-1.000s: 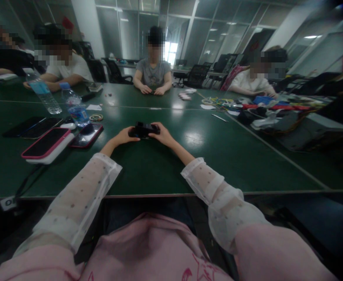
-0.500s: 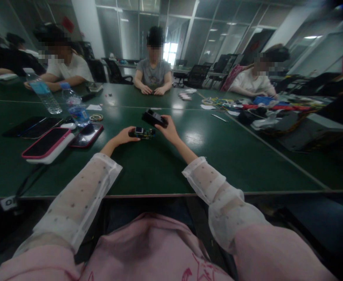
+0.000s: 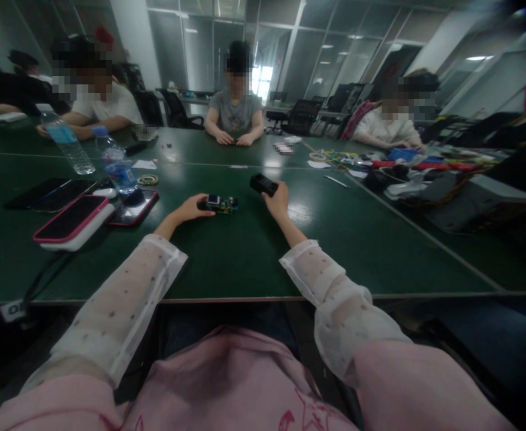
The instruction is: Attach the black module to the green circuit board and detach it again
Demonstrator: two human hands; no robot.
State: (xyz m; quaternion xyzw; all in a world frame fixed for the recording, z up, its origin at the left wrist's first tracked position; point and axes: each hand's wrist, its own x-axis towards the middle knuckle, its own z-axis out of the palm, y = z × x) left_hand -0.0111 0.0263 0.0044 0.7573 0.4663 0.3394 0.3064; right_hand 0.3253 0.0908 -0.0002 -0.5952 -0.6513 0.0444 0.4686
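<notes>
My left hand (image 3: 192,209) is closed around the left end of a small circuit board (image 3: 227,205) with a little screen on it, low over the green table. Its green surface and parts face up, and its right end sticks out free. In my right hand (image 3: 278,200) is a black plastic case (image 3: 263,184), gripped at its right end and tilted. The case is apart from the board, to its right and slightly farther from me. My fingers hide part of each thing.
Left of my hands are a pink-edged phone (image 3: 75,218), another phone (image 3: 133,208) and two water bottles (image 3: 118,161). A roll of tape (image 3: 148,179) lies near them. To the right are a pen (image 3: 336,181), wires (image 3: 335,157) and a grey metal box (image 3: 483,200). Several people sit across the table.
My right hand has moved right with the black case, away from the circuit board, and the case has turned. My left hand and the board have stayed in place.
</notes>
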